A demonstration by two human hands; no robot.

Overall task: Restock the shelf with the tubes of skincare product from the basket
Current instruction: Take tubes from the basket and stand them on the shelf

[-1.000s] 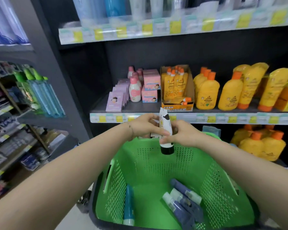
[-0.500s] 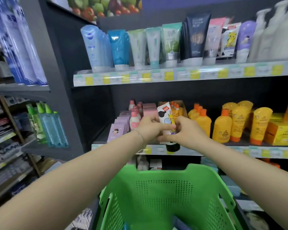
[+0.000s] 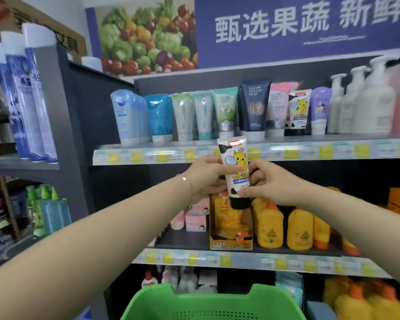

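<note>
item: one tube (image 3: 237, 169) of skincare product, white with a yellow cartoon figure, black cow patches and a black cap. position: held in the air in front of the shelving, well above the green basket (image 3: 208, 303), whose rim shows at the bottom edge of the view. its crimped end overlaps the front edge of the upper shelf (image 3: 310, 150) in the view, but the tube does not rest on that shelf. orientation: long axis close to upright, cap down, crimp up, printed face toward the person. left hand (image 3: 206, 179): fingers curled round the left side of the tube at mid height, holding it. right hand (image 3: 270, 181): thumb and fingertips pinching the lower right side just above the cap, also holding it. neither hand is free. destination, as judged: the upper shelf carries a row of standing tubes, and a matching tube (image 3: 298, 112) with the same yellow figure stands toward its right half, between a pink tube (image 3: 278, 107) and a purple tube (image 3: 319, 109). governing relation: that spot lies up and to the right of the held tube and farther back, and the right hand is on the nearer side. the held tube stands cap down like its neighbours, so it likely needs lifting over the front edge and no turning. whether a gap lies open by the match cannot be told. also present: yellow bottles (image 3: 270, 227) on the middle shelf (image 3: 183, 239), behind the hands.
</note>
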